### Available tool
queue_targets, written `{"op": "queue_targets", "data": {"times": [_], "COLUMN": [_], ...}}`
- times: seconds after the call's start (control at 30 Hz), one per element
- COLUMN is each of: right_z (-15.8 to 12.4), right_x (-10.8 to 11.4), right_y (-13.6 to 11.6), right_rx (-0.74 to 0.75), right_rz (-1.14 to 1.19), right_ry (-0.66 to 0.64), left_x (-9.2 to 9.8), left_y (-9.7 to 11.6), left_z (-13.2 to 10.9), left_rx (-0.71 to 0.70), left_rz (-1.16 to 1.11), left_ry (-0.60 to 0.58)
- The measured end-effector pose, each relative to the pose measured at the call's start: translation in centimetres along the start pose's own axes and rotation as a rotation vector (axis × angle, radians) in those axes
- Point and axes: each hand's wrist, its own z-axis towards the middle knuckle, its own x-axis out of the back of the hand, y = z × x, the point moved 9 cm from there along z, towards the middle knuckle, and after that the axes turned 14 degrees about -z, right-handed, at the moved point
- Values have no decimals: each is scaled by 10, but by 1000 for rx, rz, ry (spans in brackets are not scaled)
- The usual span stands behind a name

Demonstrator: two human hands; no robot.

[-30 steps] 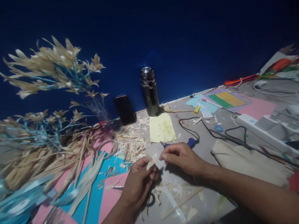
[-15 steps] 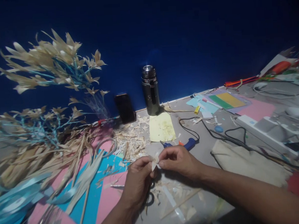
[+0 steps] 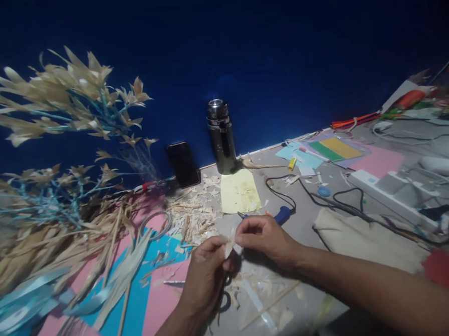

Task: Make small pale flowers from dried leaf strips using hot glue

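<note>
A small flower of pale, pointed petals [image 3: 229,246] is held up between my two hands. My left hand [image 3: 205,272] pinches it from the left between thumb and fingers. From the right, the thumb and fingertips of my right hand [image 3: 269,238] close on its petals. Behind my right hand lies a blue glue gun [image 3: 285,214], partly covered by the fingers. Dark ring-shaped handles, like those of scissors [image 3: 225,302], show beside my left wrist, the rest being hidden.
A steel flask [image 3: 222,138] stands behind a yellow sheet [image 3: 240,195], with a phone [image 3: 183,165] to its left. Branches of pale flowers [image 3: 88,95] rise at left above dried husks [image 3: 22,259]. Husk scraps [image 3: 200,222] litter the table. A power strip [image 3: 392,202] and cables lie right.
The view has turned slightly, so the background sits a little further left. Both hands keep their pinch on the flower, whose petals now show at a slightly different angle.
</note>
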Motion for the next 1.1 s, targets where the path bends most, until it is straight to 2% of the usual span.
{"op": "queue_targets", "data": {"times": [0.27,0.47,0.77,0.93,1.1], "right_z": [1,1,-2,0,2], "right_x": [-4,-6,-16,-11,-8], "right_y": [4,7,9,7,7], "right_rx": [-28,-39,-41,-18,-28], "right_rz": [63,58,162,73,102], "right_ry": [-1,-16,-141,-62,-47], "left_x": [2,1,-6,-1,-8], "left_y": [-1,-2,-3,-3,-2], "left_z": [-1,-1,-3,-2,-4], "left_rx": [27,49,75,45,63], "left_rz": [-96,-138,-118,-84,-35], "left_ry": [44,35,-14,10,-18]}}
